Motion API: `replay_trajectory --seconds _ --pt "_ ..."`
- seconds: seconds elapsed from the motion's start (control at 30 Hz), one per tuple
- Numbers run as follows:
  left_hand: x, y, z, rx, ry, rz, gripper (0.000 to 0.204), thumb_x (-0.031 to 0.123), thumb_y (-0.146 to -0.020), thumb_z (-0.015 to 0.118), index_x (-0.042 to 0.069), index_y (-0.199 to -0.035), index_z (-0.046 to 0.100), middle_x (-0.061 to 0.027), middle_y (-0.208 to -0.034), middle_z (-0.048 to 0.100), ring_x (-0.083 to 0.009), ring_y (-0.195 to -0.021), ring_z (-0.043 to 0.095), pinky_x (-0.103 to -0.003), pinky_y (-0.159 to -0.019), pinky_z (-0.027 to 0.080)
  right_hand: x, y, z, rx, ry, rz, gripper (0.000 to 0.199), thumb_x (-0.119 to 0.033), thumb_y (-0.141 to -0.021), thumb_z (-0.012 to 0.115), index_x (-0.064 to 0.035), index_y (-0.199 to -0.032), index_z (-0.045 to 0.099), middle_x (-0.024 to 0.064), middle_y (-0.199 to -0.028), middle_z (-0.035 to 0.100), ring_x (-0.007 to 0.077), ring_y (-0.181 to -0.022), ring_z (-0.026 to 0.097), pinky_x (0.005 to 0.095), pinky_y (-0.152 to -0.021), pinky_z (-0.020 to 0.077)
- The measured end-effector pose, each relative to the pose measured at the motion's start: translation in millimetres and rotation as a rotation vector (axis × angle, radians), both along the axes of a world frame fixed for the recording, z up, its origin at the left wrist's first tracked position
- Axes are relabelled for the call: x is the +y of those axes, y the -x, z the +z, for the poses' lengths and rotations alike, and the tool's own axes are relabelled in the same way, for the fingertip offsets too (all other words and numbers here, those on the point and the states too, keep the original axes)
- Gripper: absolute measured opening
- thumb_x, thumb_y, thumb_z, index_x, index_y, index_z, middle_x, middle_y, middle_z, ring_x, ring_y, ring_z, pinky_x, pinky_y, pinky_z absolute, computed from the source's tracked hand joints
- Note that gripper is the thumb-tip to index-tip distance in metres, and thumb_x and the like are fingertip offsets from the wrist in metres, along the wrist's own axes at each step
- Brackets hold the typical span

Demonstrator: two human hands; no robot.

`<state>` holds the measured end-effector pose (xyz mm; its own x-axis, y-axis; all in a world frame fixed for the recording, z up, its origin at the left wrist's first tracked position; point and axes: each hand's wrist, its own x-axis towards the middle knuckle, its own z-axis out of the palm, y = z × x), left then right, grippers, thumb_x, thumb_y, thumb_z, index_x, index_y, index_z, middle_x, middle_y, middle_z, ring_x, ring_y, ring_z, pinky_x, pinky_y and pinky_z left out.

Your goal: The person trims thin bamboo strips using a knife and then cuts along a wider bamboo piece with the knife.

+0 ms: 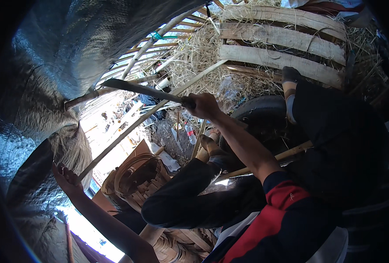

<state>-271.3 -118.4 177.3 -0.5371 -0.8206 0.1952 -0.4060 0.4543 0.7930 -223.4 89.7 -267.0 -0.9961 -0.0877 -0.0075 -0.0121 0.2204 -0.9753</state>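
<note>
Place: beside the grey tarp [71,52], where a thin pole [133,125] leans against it, the person sits among bamboo, straw and baskets.

Right hand: the right hand [203,105] is up and to the right of the pole's middle, fingers clamped round the handle of a long knife [146,90].

Knife: its long axis runs nearly level, tilted slightly up to the left; the blade points left toward the tarp, with its tip near a thicker stick [115,87] that pokes out of the tarp.

Left hand: the left hand [67,177] is at the pole's lower end, against the tarp; fingers spread apart, and whether they grip the pole I cannot tell.

Pole: its long axis runs diagonally, from the lower end at the tarp up and to the right toward the slats [282,39]; it passes just under the knife.

Progress: judged from this view, the pole looks whole and uncut, with no fresh split showing, so the cutting seems barely begun; the blade is raised above the pole, not in it.

Left to do: by the look of it, most of the cutting on the pole.

Nearby: a woven basket [139,177] sits just right of the pole's lower end, and a plastic bottle [191,133] lies on the ground right of the pole's middle.
</note>
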Motion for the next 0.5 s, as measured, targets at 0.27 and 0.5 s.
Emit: replay_trajectory --seconds 0.27,0.5 --pt "-14.5 -12.3 -2.3 -0.007 -0.053 0.013 0.034 0.041 -0.09 0.058 0.01 -0.079 0.048 0.0063 -0.047 0.022 -0.0023 -0.033 0.017 -0.02 -0.028 0.012 92.0 -30.5 -91.4 -0.645 -0.222 -0.095 0.031 -0.039 -0.074 0.063 -0.0122 -0.089 0.068 0.015 -0.081 0.067 0.0335 -0.08 0.065 0.0443 -0.072 0.0516" --pt "-10.6 -13.7 -3.2 -0.013 -0.031 0.005 0.034 0.041 -0.088 0.061 0.009 -0.083 0.049 0.0067 -0.049 0.021 -0.0023 -0.035 0.017 -0.02 -0.03 0.011 47.3 -14.0 -62.6 -0.337 -0.083 -0.096 0.028 -0.037 -0.073 0.066 -0.0126 -0.087 0.066 0.0147 -0.076 0.067 0.0338 -0.073 0.066 0.0445 -0.071 0.0525"
